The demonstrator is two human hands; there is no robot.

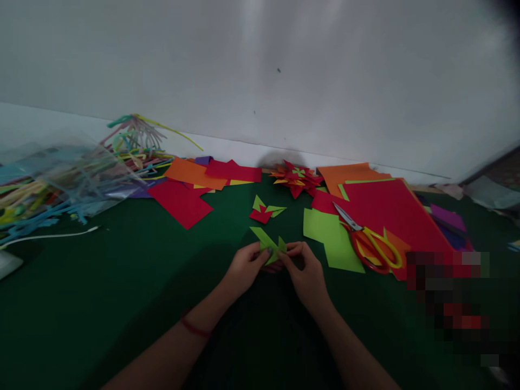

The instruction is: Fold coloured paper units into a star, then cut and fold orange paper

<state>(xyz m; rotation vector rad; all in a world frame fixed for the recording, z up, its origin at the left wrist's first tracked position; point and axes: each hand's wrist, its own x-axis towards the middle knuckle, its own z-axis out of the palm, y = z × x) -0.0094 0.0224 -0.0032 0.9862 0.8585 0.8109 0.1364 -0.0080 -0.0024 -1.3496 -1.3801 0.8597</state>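
Note:
A folded light-green paper piece (266, 241) is held up between both hands, just above the dark green table. My left hand (247, 265) pinches its left side, thumb on the front. My right hand (304, 271) grips the right side, thumb and fingers closed on the paper's lower edge. Two points of the paper stick up in a V; its lower part is partly hidden by the fingers. Right behind it lies a small red and green folded paper piece (262, 214). Farther back rests a red, orange and green paper flower (297, 179).
To the right, scissors (371, 238) with red and yellow handles lie on green paper (335, 238) and red sheets (377, 206). Red and orange paper pieces (182, 203) lie at left, beside a clear bag (89, 173) of coloured strips. A white wall (244, 70) stands behind.

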